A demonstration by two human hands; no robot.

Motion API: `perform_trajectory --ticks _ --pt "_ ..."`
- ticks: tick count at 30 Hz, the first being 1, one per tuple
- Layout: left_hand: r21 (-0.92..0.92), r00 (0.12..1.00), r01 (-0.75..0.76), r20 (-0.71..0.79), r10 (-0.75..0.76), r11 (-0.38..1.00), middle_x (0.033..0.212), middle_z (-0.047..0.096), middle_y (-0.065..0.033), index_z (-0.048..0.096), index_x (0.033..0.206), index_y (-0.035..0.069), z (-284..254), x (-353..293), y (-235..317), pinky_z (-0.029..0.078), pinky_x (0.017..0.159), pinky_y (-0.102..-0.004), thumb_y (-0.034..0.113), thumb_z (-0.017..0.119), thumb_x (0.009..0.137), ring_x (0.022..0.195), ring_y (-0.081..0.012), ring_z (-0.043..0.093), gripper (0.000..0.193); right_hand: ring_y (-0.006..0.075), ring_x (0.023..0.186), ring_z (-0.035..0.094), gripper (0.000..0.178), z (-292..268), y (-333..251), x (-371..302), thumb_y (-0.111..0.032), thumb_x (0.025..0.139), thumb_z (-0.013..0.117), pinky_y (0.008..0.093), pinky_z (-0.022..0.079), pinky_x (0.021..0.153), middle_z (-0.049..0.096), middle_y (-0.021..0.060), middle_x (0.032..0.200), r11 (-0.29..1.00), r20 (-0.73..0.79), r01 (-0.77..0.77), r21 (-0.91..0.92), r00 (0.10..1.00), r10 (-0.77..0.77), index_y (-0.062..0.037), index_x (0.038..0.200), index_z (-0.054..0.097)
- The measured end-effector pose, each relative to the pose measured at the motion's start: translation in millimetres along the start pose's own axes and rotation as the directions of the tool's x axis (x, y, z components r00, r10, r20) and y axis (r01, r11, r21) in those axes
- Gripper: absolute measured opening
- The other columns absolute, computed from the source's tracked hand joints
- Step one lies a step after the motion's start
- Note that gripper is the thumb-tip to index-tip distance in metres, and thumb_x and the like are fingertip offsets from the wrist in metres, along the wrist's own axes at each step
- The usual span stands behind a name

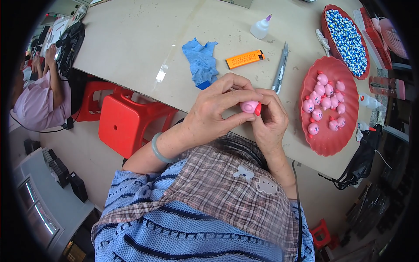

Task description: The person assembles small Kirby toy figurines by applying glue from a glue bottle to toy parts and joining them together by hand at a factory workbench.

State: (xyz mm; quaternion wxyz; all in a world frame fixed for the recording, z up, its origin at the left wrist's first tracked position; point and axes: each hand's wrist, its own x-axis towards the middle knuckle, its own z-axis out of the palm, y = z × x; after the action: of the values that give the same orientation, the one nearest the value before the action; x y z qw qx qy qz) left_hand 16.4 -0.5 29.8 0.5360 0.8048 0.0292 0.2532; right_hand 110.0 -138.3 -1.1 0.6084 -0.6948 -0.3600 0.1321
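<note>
A small round pink figurine [248, 107] with a red foot is held up in front of me at the table's near edge. The thumb and fingers of my left hand [218, 102] pinch its body. My right hand [270, 118] closes on its red side, with the fingertips partly hidden behind it. Just beyond my hands lie a crumpled blue cloth [200, 61], an orange lighter [245, 59] and a utility knife [280, 67]. To the right, a red scalloped tray [325, 146] holds several similar pink figurines [325, 102].
A second red tray [325, 30] at the far right is full of small blue, white and yellow pieces [347, 41]. A white squeeze bottle [260, 28] stands behind the lighter. Glue bottles [370, 101] sit by the right edge. Red stools [120, 124] and another person [41, 100] are at left.
</note>
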Motion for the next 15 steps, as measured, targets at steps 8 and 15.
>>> perform_trajectory --ticks 8,15 --pt "0.113 0.997 -0.080 0.010 0.079 0.990 0.104 0.067 -0.0112 0.067 0.105 0.003 -4.7 1.4 0.5 0.055 0.071 -0.0282 0.007 0.080 0.074 0.092 -0.0213 0.064 0.034 0.0206 0.086 0.066 0.022 1.0 -5.8 1.3 0.002 0.077 0.071 0.0290 0.052 0.075 0.066 0.0113 0.101 1.000 0.037 -0.001 -0.009 0.999 0.001 0.0015 0.097 0.063" --pt "0.109 0.984 -0.179 0.029 0.177 0.978 0.101 0.067 -0.0120 0.066 0.099 0.001 -2.2 1.6 -2.2 0.056 0.071 -0.0294 0.005 0.079 0.074 0.089 -0.0219 0.066 0.028 0.0227 0.088 0.067 0.022 -1.4 -0.4 -0.8 0.003 0.078 0.069 0.0302 0.053 0.076 0.066 0.0121 0.101 0.999 0.026 0.032 -0.037 0.999 -0.031 0.0018 0.099 0.064"
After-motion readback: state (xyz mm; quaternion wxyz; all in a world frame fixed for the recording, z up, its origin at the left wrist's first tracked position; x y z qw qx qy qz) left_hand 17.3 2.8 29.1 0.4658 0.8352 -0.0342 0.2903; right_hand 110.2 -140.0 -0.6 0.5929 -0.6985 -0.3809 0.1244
